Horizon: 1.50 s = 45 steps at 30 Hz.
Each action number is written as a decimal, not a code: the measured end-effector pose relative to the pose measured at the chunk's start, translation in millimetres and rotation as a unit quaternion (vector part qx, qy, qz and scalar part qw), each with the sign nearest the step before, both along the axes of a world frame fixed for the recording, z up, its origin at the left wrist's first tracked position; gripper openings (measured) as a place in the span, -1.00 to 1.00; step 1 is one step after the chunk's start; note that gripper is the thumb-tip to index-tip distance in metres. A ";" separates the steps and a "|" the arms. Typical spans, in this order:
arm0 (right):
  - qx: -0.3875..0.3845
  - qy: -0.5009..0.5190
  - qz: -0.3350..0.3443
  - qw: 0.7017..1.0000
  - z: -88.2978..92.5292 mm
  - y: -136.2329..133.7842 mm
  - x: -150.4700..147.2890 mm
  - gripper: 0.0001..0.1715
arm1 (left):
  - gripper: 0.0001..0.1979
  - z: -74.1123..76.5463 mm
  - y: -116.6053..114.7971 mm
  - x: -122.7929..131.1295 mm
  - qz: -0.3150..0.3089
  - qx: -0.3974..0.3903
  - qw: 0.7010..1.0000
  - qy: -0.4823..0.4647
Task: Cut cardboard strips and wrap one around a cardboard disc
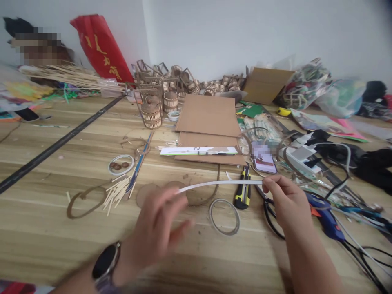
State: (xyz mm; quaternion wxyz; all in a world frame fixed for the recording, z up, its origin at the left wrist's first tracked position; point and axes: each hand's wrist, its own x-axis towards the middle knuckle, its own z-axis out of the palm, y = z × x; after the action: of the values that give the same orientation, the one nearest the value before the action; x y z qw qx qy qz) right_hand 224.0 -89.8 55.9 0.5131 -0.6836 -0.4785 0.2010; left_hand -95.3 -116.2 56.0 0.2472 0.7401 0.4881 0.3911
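A thin white strip (220, 182) runs sideways above the table, bowed slightly upward. Its right end is pinched between the thumb and fingers of my right hand (288, 200). My left hand (159, 220), blurred by motion, is at the strip's other end with its thumb well apart from the fingers; whether it touches the strip is hard to make out. Below the strip lies a pale ring (224, 217). A yellow and black utility knife (243, 192) rests just behind it. Beside my right hand are black-handled scissors (271, 216) and a blue glue gun (329, 220).
Cardboard sheets (210, 116) lie mid-table, with small slatted lantern-like baskets (151, 114) behind. Thin wooden sticks (116, 192), a brown ring (85, 202) and a white ring (120, 165) holding beads are at left. A phone (263, 157) and power strip (303, 157) with cables sit right.
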 end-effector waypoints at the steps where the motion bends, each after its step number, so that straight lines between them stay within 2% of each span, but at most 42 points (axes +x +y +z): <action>1: 0.001 -0.010 0.000 1.000 0.3 -0.8 0.9 -0.71 | -0.64 -2.8 8.5 3.8 0.032 0.029 0.999 0.014; 3: 0.003 -0.029 0.001 1.000 0.4 -1.7 3.8 -0.70 | -0.71 -8.9 24.8 9.7 0.059 0.024 0.996 0.058; 4: 0.004 -0.036 0.002 0.999 0.3 -1.8 5.6 -0.69 | -0.75 -11.7 31.1 11.6 0.038 -0.024 0.996 0.079; 6: 0.003 -0.065 0.001 0.998 0.6 -1.9 7.8 -0.69 | -0.68 -16.1 38.0 14.3 -0.014 -0.117 0.988 0.095; 8: 0.018 -0.149 -0.040 0.988 2.0 -3.3 5.1 -0.70 | -0.61 -18.7 38.2 17.6 -0.044 -0.172 0.981 0.078; 10: 0.060 -0.282 -0.112 0.951 3.6 -7.8 -6.3 -0.69 | -0.58 -19.6 34.7 23.7 -0.055 -0.203 0.977 0.043; 12: 0.117 -0.406 -0.127 0.897 3.3 -16.2 -26.8 -0.70 | -0.56 -18.8 29.7 32.8 -0.067 -0.245 0.967 0.000; 13: 0.156 -0.454 -0.082 0.874 1.7 -21.5 -39.5 -0.72 | -0.57 -18.0 27.1 38.1 -0.078 -0.274 0.958 -0.024; 15: 0.206 -0.508 0.059 0.834 -4.3 -31.8 -65.5 -0.69 | -0.56 -16.5 21.8 48.1 -0.108 -0.333 0.934 -0.067; 17: 0.204 -0.514 0.192 0.811 -13.2 -38.7 -85.9 -0.63 | -0.53 -16.5 17.1 55.1 -0.128 -0.355 0.920 -0.102; 20: 0.150 -0.466 0.268 0.829 -26.6 -39.4 -97.0 -0.65 | -0.50 -20.6 13.1 57.7 -0.139 -0.350 0.917 -0.129; 24: 0.116 -0.440 0.302 0.837 -34.7 -32.8 -89.2 -0.70 | -0.58 -24.7 14.4 53.1 -0.145 -0.336 0.922 -0.122; 27: 0.114 -0.441 0.292 0.841 -32.8 -31.0 -85.7 -0.68 | -0.75 -23.2 17.5 50.0 -0.095 -0.328 0.931 -0.130; 30: 0.114 -0.443 0.280 0.844 -29.6 -31.6 -86.9 -0.66 | -0.83 -22.8 19.5 48.6 -0.068 -0.346 0.923 -0.153; 37: 0.124 -0.459 0.260 0.841 -29.8 -33.5 -91.0 -0.67 | -0.91 -27.1 20.0 51.0 -0.053 -0.371 0.911 -0.174; 45: 0.130 -0.484 0.247 0.829 -33.3 -37.1 -94.9 -0.66 | -0.89 -28.4 19.2 53.5 -0.046 -0.387 0.901 -0.190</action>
State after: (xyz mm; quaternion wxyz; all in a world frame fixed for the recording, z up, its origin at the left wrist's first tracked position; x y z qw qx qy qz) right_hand 129.2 -126.9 22.5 0.2330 -0.4792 -0.8403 -0.0999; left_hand -41.7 -96.9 27.7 0.6197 0.5194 0.5102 0.2931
